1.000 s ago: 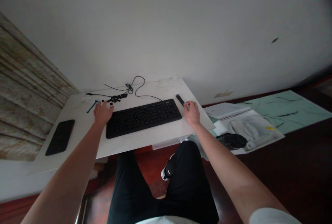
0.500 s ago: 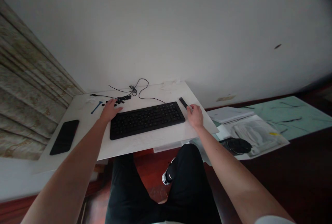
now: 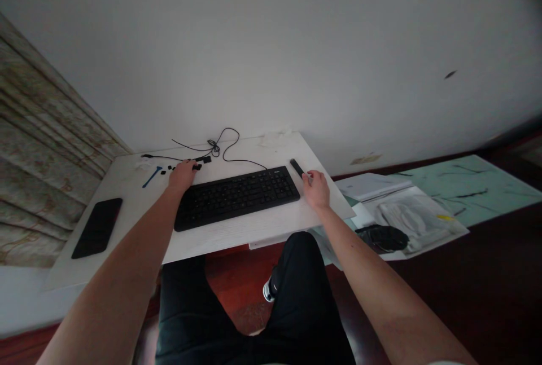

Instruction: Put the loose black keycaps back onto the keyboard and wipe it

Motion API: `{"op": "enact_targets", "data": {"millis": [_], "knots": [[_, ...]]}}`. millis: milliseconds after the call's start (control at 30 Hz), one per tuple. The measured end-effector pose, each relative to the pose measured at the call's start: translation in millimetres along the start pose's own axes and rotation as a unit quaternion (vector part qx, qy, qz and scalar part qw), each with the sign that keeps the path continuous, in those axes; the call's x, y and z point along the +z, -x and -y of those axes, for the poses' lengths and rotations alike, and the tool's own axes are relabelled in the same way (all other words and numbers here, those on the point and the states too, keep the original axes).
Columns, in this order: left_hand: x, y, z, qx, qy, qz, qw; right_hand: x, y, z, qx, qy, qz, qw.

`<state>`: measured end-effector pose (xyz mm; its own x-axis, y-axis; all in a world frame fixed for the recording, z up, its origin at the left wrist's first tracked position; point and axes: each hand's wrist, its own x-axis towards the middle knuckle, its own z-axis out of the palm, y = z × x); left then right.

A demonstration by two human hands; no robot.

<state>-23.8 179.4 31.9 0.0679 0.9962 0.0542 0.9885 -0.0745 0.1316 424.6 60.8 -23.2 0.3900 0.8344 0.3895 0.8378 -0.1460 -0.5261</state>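
Left hand (image 3: 183,175) is laid palm down on the white rectangular desk (image 3: 237,232), at the far left corner of the flat black computer keyboard (image 3: 237,196). Its fingertips are set among the small loose black plastic pieces (image 3: 202,160) scattered just behind that corner. Whether any piece is pinched between the fingers cannot be told, since the fingers are seen only from behind.

Right hand (image 3: 317,189) is rested on the desk just beside the right end of the keyboard, with the fingers loosely curled. Its fingertips are held close to the near end of a slim black rectangular bar (image 3: 296,168), which is laid at an angle by the keyboard's far right corner. Contact with the bar cannot be made out, nor whether anything is gripped.

A thin black cable (image 3: 217,147) is looped behind the loose pieces and is run to the back of the keyboard. A small blue stick-shaped tool (image 3: 151,176) is placed to the left of the pieces. A black smartphone (image 3: 97,227) is laid face down, well apart, near the desk's left edge. White papers and a clear plastic bag (image 3: 406,215) are spread on the dark floor to the right.
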Motion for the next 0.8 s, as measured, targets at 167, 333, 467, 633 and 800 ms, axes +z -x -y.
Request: {"op": "enact_targets", "data": {"millis": [167, 333, 467, 633, 800], "knots": [[-5.3, 6.7, 10.3, -0.007, -0.017, 0.0, 1.0, 1.0, 0.2, -0.7, -0.003, -0.003, -0.001, 1.0], [-5.7, 15.0, 20.9, 0.008, -0.017, 0.005, 1.0, 1.0, 0.2, 0.6, -0.002, 0.003, -0.006, 1.0], [-6.5, 20.2, 27.9, 0.021, 0.051, -0.035, 0.998, -0.1, 0.4, 2.3, -0.001, 0.014, -0.003, 1.0], [-13.6, 28.7, 23.1, -0.059, 0.307, -0.147, 0.938, 0.2, 0.6, 2.5, 0.0, 0.023, -0.005, 1.0], [-19.1, 55.8, -7.0, -0.166, 0.716, -0.123, 0.667, 2.2, 0.5, 0.5, 0.001, 0.011, -0.009, 1.0]]}}
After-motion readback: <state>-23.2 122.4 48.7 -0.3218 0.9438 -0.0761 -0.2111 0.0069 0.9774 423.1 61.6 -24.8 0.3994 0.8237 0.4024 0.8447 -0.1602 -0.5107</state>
